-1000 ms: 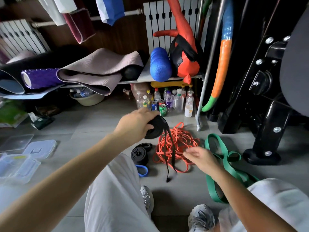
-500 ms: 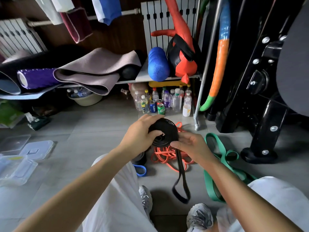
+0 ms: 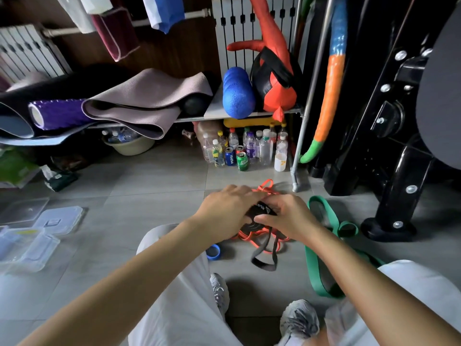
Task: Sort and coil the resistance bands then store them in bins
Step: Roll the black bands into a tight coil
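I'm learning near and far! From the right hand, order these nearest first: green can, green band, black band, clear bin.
1. black band, gripped in right hand.
2. green band, just right.
3. green can, ahead.
4. clear bin, far left.

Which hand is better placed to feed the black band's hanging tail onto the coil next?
Probably right: the right hand sits above the hanging tail of the black band, while the left hand cups its coil.

You have passage over the bare floor (image 3: 154,196) at centre left; bottles (image 3: 249,151) obstruct upper centre, clear bins (image 3: 27,248) the left edge, the black machine base (image 3: 389,228) the right.
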A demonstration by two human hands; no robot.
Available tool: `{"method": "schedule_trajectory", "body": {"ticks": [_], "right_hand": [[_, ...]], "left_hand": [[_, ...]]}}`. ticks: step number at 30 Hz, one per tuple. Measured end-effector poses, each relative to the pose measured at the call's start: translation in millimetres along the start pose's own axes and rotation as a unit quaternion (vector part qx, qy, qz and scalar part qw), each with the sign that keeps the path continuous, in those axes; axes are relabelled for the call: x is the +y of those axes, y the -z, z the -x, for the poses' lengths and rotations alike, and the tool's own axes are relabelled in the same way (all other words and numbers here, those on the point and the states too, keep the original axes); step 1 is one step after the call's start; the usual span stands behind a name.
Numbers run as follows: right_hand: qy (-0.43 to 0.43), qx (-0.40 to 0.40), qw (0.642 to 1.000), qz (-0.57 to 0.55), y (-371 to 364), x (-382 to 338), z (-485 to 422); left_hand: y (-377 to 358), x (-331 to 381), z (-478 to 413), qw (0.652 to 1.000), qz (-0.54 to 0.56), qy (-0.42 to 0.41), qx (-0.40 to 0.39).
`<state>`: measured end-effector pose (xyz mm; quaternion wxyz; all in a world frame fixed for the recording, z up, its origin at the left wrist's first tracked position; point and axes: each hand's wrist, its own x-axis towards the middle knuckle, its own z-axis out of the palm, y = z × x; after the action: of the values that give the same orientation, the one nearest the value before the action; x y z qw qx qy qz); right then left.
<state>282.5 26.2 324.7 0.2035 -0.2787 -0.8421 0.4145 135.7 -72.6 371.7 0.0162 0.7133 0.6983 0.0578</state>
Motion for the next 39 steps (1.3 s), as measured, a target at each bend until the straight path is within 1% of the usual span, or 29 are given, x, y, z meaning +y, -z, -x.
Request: {"method": "schedule_trajectory", "body": {"ticks": [1, 3, 7, 8, 11, 14, 16, 19, 21, 23, 25, 26, 28, 30, 32, 35, 38, 39], "right_hand": [[-0.002, 0.004, 1.0, 0.006, -1, 0, 0], [-0.021, 0.018, 0.999, -0.028, -4, -1, 1], [-0.052, 0.017, 0.989, -0.136, -8, 0, -1], [-0.051, 0.012, 0.988, -0.146, -8, 1, 0], [-0.037, -0.007, 0.991, -0.129, -4, 1, 4], [-0.045, -0.008, 0.984, -0.171, -2, 4, 8], [-0.054, -0.001, 0.972, -0.229, -1, 5, 10], [-0.056, 0.017, 0.945, -0.321, 1, 4, 10], [-0.06, 0.041, 0.934, -0.35, 3, 2, 6], [-0.067, 0.061, 0.93, -0.356, 6, 1, 1], [-0.074, 0.071, 0.928, -0.359, 10, 2, -2], [-0.079, 0.076, 0.921, -0.373, 12, 3, -3], [-0.09, 0.09, 0.896, -0.425, 16, 4, -3], [-0.092, 0.092, 0.884, -0.449, 19, 5, -4], [-0.087, 0.082, 0.89, -0.44, 21, 4, -5], [-0.083, 0.078, 0.894, -0.434, 22, 1, -4], [-0.079, 0.075, 0.893, -0.436, 23, 0, -3], [-0.077, 0.075, 0.897, -0.428, 24, 0, -3]], "left_hand": [[0, 1, -2, 0.999, -0.032, -0.003, -0.017], [3, -1, -6, 0.999, -0.034, 0.015, -0.02], [10, -9, -8, 0.997, 0.063, 0.046, -0.019], [11, -11, -7, 0.995, 0.084, 0.053, -0.013], [17, -19, -3, 0.986, 0.15, 0.075, 0.02], [22, -28, -1, 0.965, 0.233, 0.104, 0.056], [22, -31, 0, 0.936, 0.32, 0.128, 0.07], [17, -30, 3, 0.851, 0.491, 0.158, 0.1], [11, -28, 5, 0.816, 0.539, 0.173, 0.119], [5, -28, 6, 0.797, 0.563, 0.187, 0.115], [1, -29, 6, 0.787, 0.577, 0.194, 0.101], [0, -29, 6, 0.782, 0.585, 0.193, 0.096], [-1, -29, 6, 0.773, 0.601, 0.186, 0.088], [-2, -29, 7, 0.773, 0.602, 0.187, 0.07], [-4, -28, 6, 0.769, 0.603, 0.204, 0.056], [-4, -28, 5, 0.744, 0.629, 0.221, 0.049], [-4, -28, 5, 0.745, 0.632, 0.207, 0.044], [-4, -28, 4, 0.752, 0.623, 0.211, 0.039]]}}
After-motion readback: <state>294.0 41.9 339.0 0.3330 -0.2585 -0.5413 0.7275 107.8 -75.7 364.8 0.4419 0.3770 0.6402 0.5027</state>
